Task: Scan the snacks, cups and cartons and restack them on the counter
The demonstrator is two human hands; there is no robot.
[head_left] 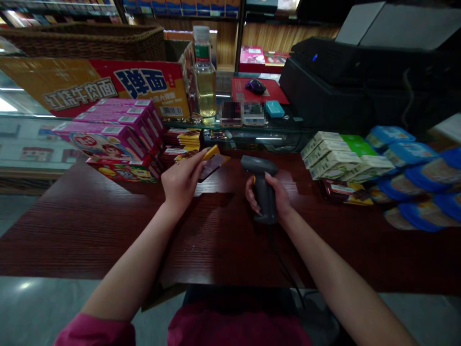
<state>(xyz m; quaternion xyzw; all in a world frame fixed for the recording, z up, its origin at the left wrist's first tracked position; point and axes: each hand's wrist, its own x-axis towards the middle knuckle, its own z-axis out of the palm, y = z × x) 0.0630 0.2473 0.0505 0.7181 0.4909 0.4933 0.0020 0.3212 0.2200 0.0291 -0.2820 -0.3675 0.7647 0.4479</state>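
My left hand (183, 182) is closed on a flat brown and yellow snack packet (213, 162), held just above the dark wooden counter (108, 226). My right hand (268, 197) grips the handle of a grey barcode scanner (260, 168), whose head points toward the packet. The scanner's cable runs down toward me over the counter edge.
Pink boxes (115, 129) are stacked at left, with more snack packets (182, 139) behind my left hand. White and green boxes (334, 154) and blue packs (418, 173) lie at right. A bottle (204, 72), a purple mouse (255, 86) and a black machine (324, 81) stand behind.
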